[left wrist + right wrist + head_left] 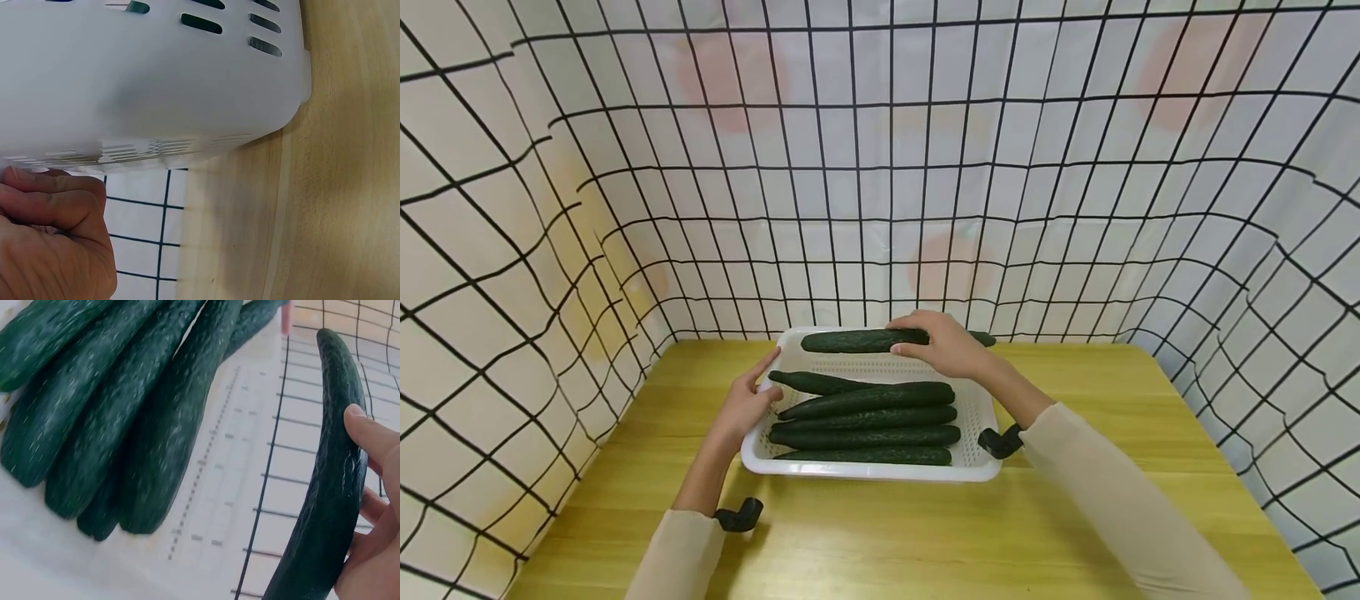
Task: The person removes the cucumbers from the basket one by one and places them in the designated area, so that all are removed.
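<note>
My right hand (pixel 951 343) grips a dark green cucumber (pixel 857 341) near its middle, at the far side of a white plastic basket (pixel 872 472). In the right wrist view the thumb lies along one side of this cucumber (pixel 331 469), with the fingers behind it. Several other cucumbers (pixel 880 417) lie side by side in the near part of the basket; one at the back slants toward the left rim. My left hand (pixel 747 408) holds the basket's left side, thumb over the rim. In the left wrist view its curled fingers (pixel 56 194) touch the basket wall.
The basket stands on a yellowish wooden table (pixel 880 542). A black wire grid (pixel 887 217) rises behind it and along both sides, with pale, pink-spotted cloth beyond. Black devices sit on my left wrist (pixel 741 515) and right wrist (pixel 1000 442).
</note>
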The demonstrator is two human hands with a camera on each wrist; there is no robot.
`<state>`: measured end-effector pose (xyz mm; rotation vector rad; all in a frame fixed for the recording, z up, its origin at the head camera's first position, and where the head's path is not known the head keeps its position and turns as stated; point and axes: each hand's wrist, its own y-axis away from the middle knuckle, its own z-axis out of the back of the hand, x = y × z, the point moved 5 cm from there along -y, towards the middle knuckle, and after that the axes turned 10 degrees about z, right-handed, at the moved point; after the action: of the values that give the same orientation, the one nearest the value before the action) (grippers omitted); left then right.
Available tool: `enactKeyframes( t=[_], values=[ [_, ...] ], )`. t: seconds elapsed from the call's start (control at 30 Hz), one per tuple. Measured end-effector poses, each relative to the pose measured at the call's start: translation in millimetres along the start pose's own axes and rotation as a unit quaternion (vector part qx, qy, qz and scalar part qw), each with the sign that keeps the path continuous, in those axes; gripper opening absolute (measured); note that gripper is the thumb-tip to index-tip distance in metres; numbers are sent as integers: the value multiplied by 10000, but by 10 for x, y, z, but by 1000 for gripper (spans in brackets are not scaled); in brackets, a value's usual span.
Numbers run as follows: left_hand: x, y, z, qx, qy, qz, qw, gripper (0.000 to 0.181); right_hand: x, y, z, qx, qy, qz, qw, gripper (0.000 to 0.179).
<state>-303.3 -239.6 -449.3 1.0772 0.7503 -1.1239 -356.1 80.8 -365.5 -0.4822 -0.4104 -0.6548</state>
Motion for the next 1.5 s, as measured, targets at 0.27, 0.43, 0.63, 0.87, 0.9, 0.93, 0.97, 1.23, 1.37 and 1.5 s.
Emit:
enactKeyframes(
  t=[0.27,0.43,0.63,0.87,0.9,0.93,0.97,1.23,1.37,1.5],
  values=[
    [-146,140,-7,143,40,101,9998,79,-201,291,168,-105,119,-205,9997,50],
    [37,-40,-5,81,43,38,10000,81,-350,467,275,-219,145,-394,9989,50],
    [110,-96,9,-103,-63,-76,9999,79,-495,660,409,-300,157,-417,9986,49],
    [135,-58,34,-109,-81,-96,9999,79,-645,936,493,-333,370,-475,9976,49],
    [140,-52,37,-102,-79,-89,9999,79,-661,985,499,-325,387,-505,9974,49],
    [144,-49,41,-107,-68,-81,9999,79,-677,1032,503,-324,406,-530,9972,49],
    [147,-49,43,-125,-88,-82,9998,79,-691,1077,511,-338,395,-551,9971,50],
    [139,-57,37,-166,-115,-141,9997,79,-837,1416,658,-428,465,-813,9947,51],
    [137,-72,34,-158,-113,-158,9997,78,-902,1591,712,-476,481,-1001,9927,52],
    [116,-91,15,-127,-52,-202,9997,78,-983,1763,764,-582,545,-1068,9911,52]
  ],
)
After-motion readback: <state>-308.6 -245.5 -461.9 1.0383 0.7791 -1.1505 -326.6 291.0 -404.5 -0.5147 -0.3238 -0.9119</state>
